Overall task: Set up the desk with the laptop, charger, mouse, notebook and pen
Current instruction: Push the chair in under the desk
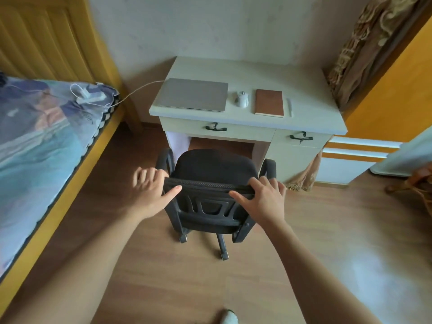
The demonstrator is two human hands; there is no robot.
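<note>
A closed grey laptop (192, 94) lies on the left of the pale desk (311, 113). Its white charger cable (138, 90) runs left to a white charger and power strip (90, 97) on the bed. A white mouse (242, 99) sits right of the laptop, then a brown notebook (269, 102), then a white pen (289, 107). My left hand (152, 190) and my right hand (264, 195) both grip the top edge of the black office chair's backrest (208, 183), which stands in front of the desk.
A bed (42, 146) with a patterned cover and yellow frame runs along the left. A carved wooden panel (364, 47) leans at the desk's right, beside an orange cabinet (392, 94). Wooden floor (327, 253) lies open behind and right of the chair.
</note>
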